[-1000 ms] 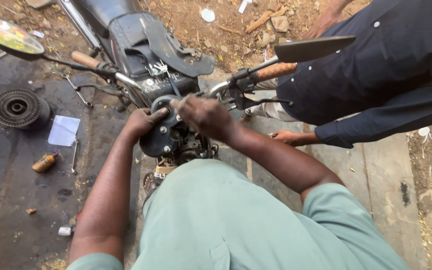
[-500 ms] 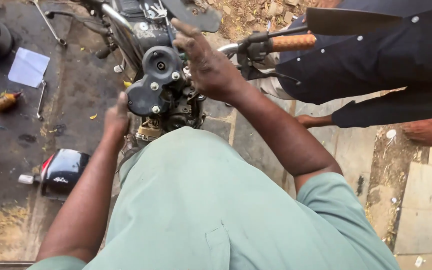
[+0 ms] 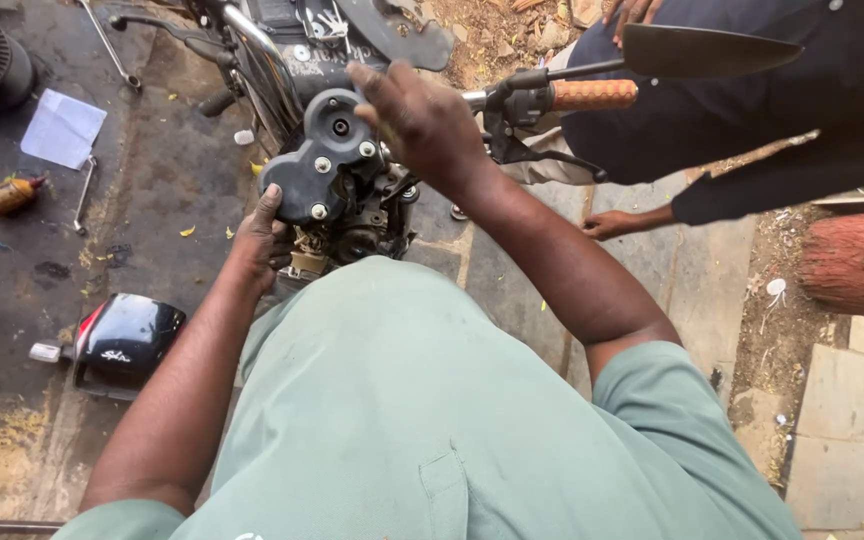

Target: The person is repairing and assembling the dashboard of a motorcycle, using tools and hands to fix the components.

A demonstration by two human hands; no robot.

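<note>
Head view. The housing (image 3: 324, 158), a dark grey plastic instrument back with pale screw points, sits at the motorcycle's steering head, between the handlebar ends and just above exposed wiring and metal parts.

The right hand (image 3: 422, 120) lies over the housing's upper right edge, fingers curled down onto it; a closed grasp on the rim seems likely, though the fingertips are hidden, so what they pinch cannot be told.

The left hand (image 3: 264, 240) is under the housing's lower left corner, fingers extended upward with the tips touching the casing, pressing or supporting rather than gripping.

A co-worker in dark sleeves stands at the right, beside the orange grip (image 3: 594, 94) and the mirror (image 3: 702, 50); one hand (image 3: 610, 224) of theirs rests low near the paving.

On the ground to the left lie a black lamp shell (image 3: 124, 340), a white paper (image 3: 62, 128) and a spanner (image 3: 82, 195).

Judgement: good handling here calls for steady support from below, even pressure on both sides, and care not to strain the wiring beneath.
</note>
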